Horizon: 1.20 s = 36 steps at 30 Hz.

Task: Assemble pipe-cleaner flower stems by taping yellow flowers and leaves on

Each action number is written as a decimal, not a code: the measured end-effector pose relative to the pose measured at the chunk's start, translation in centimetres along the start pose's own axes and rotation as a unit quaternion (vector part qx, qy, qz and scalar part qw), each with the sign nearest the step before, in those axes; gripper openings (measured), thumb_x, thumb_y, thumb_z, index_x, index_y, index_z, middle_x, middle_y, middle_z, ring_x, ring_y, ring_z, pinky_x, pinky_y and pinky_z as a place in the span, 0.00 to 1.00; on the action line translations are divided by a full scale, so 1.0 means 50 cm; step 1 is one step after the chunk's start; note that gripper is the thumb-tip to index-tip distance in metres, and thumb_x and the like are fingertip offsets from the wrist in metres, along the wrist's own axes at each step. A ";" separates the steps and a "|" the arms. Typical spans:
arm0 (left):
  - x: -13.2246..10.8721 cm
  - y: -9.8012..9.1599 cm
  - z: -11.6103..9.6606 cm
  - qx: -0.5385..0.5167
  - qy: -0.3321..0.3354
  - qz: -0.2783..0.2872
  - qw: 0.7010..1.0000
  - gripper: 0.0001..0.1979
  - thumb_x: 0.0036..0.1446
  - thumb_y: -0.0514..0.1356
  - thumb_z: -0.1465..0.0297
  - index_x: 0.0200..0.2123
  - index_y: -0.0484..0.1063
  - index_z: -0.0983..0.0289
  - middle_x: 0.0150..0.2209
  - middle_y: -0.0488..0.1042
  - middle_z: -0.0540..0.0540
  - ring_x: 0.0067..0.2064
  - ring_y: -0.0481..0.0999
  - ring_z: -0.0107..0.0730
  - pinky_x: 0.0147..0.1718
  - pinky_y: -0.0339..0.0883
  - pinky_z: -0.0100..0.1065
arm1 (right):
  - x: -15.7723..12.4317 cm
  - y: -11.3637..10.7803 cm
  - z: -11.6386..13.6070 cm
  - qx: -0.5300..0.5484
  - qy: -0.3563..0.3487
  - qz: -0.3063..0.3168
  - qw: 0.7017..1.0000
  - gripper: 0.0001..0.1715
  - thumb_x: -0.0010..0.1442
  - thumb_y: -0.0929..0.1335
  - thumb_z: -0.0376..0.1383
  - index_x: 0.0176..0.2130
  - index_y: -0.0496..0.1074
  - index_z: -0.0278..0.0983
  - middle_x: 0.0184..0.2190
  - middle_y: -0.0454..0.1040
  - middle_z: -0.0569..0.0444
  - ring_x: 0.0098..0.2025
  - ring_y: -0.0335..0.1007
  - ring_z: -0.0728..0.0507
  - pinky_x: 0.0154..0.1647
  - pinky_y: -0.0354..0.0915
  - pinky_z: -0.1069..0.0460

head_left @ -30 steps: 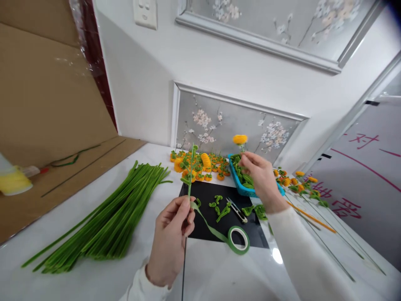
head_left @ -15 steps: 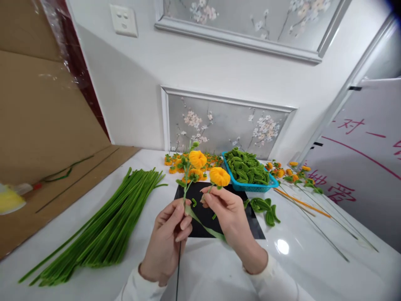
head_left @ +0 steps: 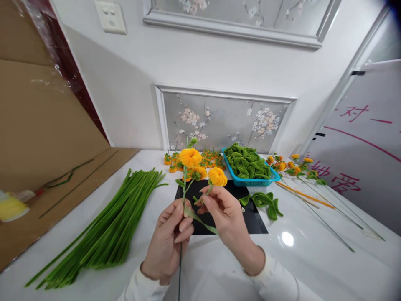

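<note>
My left hand (head_left: 167,242) is closed round a thin wire stem (head_left: 184,190) that carries a yellow pipe-cleaner flower (head_left: 189,157), a green bud and small leaves. A strip of green floral tape (head_left: 200,220) trails from that grip toward my right palm. My right hand (head_left: 224,215) pinches a second yellow flower (head_left: 217,177) by its short stalk, held just right of the stem. Both hands hover over a black mat (head_left: 250,217) on the white table.
A large bundle of green pipe cleaners (head_left: 103,232) lies to the left. A blue basket (head_left: 250,182) of green leaves and a pile of small orange flowers (head_left: 175,165) sit behind. Loose leaves (head_left: 266,202), finished stems (head_left: 313,200) and cardboard (head_left: 37,192) flank the work area.
My right hand brought a yellow flower from the basket side to the stem in my left hand. The head camera tilted, and the tape roll and scissors are now hidden.
</note>
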<state>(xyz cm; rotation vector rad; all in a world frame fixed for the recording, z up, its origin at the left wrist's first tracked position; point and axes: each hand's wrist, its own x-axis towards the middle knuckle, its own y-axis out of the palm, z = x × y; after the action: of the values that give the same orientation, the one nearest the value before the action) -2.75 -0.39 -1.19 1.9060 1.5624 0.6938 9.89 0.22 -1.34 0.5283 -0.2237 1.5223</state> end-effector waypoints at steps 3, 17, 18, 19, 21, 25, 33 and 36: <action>-0.002 0.003 0.003 0.034 0.015 -0.002 0.999 0.08 0.48 0.67 0.68 0.28 0.76 0.67 0.17 0.59 0.45 0.17 0.46 0.13 0.11 0.45 0.15 | 0.000 0.002 0.002 -0.004 -0.022 -0.012 1.000 0.03 0.59 0.66 0.35 0.36 0.68 0.39 0.31 0.70 0.57 0.28 0.69 0.50 0.30 0.69 0.55; -0.001 0.010 0.014 0.105 0.093 -0.054 0.989 0.09 0.45 0.69 0.67 0.28 0.78 0.67 0.18 0.64 0.47 0.19 0.57 0.17 0.11 0.49 0.18 | -0.004 0.003 0.009 -0.009 -0.040 -0.024 0.999 0.04 0.61 0.65 0.34 0.33 0.68 0.37 0.29 0.71 0.56 0.30 0.68 0.49 0.33 0.67 0.54; -0.001 0.010 0.015 0.106 0.097 -0.058 0.988 0.09 0.44 0.69 0.68 0.28 0.78 0.67 0.18 0.65 0.47 0.19 0.58 0.17 0.11 0.49 0.18 | -0.003 0.002 0.010 -0.008 -0.042 -0.029 0.999 0.04 0.61 0.65 0.34 0.33 0.67 0.36 0.29 0.71 0.55 0.30 0.69 0.49 0.33 0.67 0.54; -0.001 0.009 0.016 0.106 0.101 -0.062 0.987 0.09 0.44 0.70 0.68 0.28 0.78 0.67 0.19 0.66 0.48 0.19 0.58 0.17 0.12 0.50 0.18 | -0.001 0.001 0.010 -0.008 -0.044 -0.034 0.998 0.04 0.61 0.65 0.34 0.33 0.67 0.36 0.29 0.71 0.55 0.30 0.69 0.49 0.33 0.68 0.54; -0.002 0.007 0.017 0.107 0.106 -0.065 0.986 0.08 0.44 0.70 0.68 0.28 0.78 0.66 0.21 0.68 0.49 0.20 0.60 0.17 0.12 0.50 0.18 | 0.001 -0.002 0.009 -0.014 -0.047 -0.037 0.998 0.05 0.61 0.65 0.34 0.32 0.68 0.36 0.30 0.71 0.55 0.31 0.69 0.49 0.33 0.68 0.53; -0.002 0.004 0.020 0.111 0.102 -0.057 0.987 0.07 0.45 0.69 0.68 0.28 0.78 0.65 0.20 0.67 0.48 0.19 0.60 0.18 0.13 0.52 0.19 | -0.002 -0.003 0.004 -0.031 -0.038 -0.031 0.998 0.04 0.60 0.66 0.34 0.34 0.70 0.36 0.29 0.72 0.55 0.31 0.70 0.49 0.34 0.68 0.53; -0.002 0.003 0.022 0.119 0.115 -0.060 0.984 0.06 0.44 0.69 0.68 0.27 0.78 0.64 0.17 0.67 0.47 0.18 0.60 0.18 0.13 0.51 0.20 | -0.001 0.000 0.010 -0.017 -0.014 -0.034 0.999 0.05 0.59 0.67 0.36 0.33 0.70 0.36 0.30 0.73 0.54 0.31 0.70 0.48 0.34 0.68 0.53; -0.004 0.003 0.022 0.128 0.122 -0.066 0.982 0.06 0.45 0.69 0.69 0.27 0.78 0.64 0.16 0.66 0.47 0.18 0.60 0.18 0.13 0.51 0.20 | 0.002 -0.007 0.021 -0.024 -0.032 -0.048 0.998 0.06 0.60 0.67 0.37 0.33 0.69 0.36 0.30 0.73 0.54 0.31 0.69 0.48 0.35 0.68 0.52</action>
<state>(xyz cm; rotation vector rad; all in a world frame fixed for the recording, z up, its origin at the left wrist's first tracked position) -1.91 -0.70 -1.85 1.9308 1.9961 0.7187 10.43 -0.18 -0.46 0.5424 -0.2786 1.4046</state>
